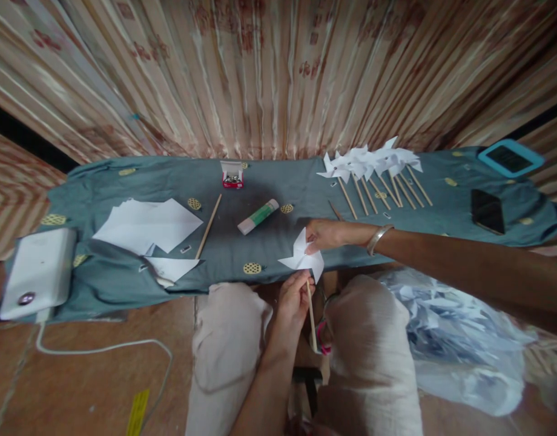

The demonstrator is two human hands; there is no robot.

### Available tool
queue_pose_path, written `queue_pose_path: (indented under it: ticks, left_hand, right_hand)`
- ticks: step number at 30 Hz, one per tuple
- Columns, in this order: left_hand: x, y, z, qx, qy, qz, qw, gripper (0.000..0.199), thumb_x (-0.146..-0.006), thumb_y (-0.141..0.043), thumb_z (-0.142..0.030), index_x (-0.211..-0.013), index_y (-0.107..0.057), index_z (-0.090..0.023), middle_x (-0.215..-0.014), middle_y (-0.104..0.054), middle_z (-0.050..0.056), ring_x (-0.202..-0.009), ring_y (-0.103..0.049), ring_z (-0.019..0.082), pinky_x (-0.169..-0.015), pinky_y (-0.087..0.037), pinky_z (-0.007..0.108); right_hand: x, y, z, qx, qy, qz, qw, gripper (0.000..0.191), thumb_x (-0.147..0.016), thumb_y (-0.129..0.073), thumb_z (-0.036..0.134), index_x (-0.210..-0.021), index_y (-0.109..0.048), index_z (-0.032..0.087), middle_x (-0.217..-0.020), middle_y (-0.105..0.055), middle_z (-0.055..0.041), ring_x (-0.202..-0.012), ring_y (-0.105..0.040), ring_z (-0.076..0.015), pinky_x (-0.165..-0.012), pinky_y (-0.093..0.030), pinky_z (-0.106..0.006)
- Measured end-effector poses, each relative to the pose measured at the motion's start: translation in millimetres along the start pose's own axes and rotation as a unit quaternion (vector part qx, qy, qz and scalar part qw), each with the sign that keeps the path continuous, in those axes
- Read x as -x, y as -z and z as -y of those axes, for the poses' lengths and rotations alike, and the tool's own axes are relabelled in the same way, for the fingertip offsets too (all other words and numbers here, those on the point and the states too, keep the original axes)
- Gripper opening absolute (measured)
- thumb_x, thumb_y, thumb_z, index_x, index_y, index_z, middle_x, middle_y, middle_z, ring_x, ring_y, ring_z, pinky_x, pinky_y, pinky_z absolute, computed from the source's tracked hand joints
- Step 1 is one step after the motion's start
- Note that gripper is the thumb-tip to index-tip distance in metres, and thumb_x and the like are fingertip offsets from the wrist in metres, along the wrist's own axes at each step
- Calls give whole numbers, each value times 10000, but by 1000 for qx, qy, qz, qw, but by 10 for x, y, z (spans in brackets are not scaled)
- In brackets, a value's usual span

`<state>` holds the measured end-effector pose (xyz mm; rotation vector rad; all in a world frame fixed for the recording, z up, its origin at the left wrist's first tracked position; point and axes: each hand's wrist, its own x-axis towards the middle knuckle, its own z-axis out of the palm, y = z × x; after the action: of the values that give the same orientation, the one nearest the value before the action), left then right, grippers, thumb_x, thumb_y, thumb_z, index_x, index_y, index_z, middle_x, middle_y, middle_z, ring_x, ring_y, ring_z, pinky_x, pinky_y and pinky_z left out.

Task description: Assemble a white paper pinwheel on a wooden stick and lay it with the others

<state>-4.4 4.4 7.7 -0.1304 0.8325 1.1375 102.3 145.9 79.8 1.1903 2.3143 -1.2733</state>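
Observation:
A white paper pinwheel [301,259] on a thin wooden stick [312,318] is between my hands at the table's near edge. My left hand [295,297] is closed round the top of the stick, just under the paper. From the right, my right hand [321,235] pinches the pinwheel's upper blade; a bangle circles that wrist. Whether a pin sits at the pinwheel's centre is too small to tell. Beyond my hands a glue stick [258,217] lies on the cloth. Farther back stands a small red box [233,175], its lid up, with shiny metal pins inside.
Several pinwheels [373,163] lie in a row at the back right. White paper sheets [146,224] and a loose stick [209,227] lie left. A white device [40,272] with a cable, a phone [487,211] and a blue-framed device [510,158] occupy the ends. A plastic bag [460,339] holds paper scraps.

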Motion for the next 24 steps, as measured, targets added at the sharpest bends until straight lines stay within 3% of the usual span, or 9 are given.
queue_pose_path:
  ticks: [15,24]
  left_hand:
    - [-16,40,-8,-4,9,8,1000,264,-474,-831,-220,-619,-643,-106,-551,-576,-18,-487,-499,43,-512,-378,177]
    - [-6,34,-1,-4,6,9,1000,251,-481,-824,-233,-624,-655,-114,-548,-589,-20,-502,-515,47,-529,-399,168]
  right_hand:
    - [-29,-32,-47,-21,-12,13,1000,103,-667,-621,213,-626,-673,134,-563,-603,7,-552,-509,-119,-498,-349,-214]
    - [-44,-4,13,36,-27,8,999,110,-667,-659,237,-690,-701,138,-582,-611,11,-586,-532,-128,-507,-354,-201]
